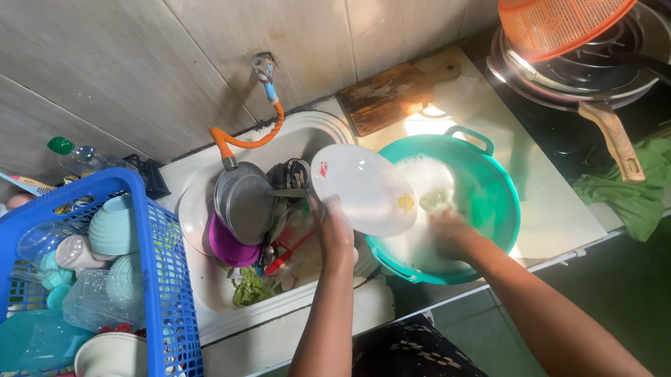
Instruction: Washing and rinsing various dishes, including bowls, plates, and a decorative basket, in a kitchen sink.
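White and round, the shallow plastic plate (364, 190) sits between the two hands, tipped up on edge over the near-left rim of the teal plastic wash basin (493, 199), its face turned toward the camera with a small red mark near the left edge and a yellow one at the right. The left hand (335, 234) clamps the plate's lower-left rim from about 7 o'clock, fingers closed on it. The right hand (448, 230) lies at about 4 o'clock from the plate, just beside its right edge, down in the foamy water of the basin; it seems to close on a pale green sponge (435, 198), though suds blur the grip and I cannot tell how tightly it holds. So the hands are apart, one on each side of the plate, and the plate's face tilts toward the right hand.

At 9 o'clock from the plate, the white sink (199, 213) holds stacked steel lids, a purple bowl (227, 248) and food scraps, under an orange flexible tap hose (251, 136). Further at 8 o'clock, a blue plastic basket (158, 279) carries pastel cups and bowls. At 12 o'clock a wooden cutting board (392, 93) rests on the surface; at 2 o'clock an orange mesh colander (558, 21) tops stacked pans.
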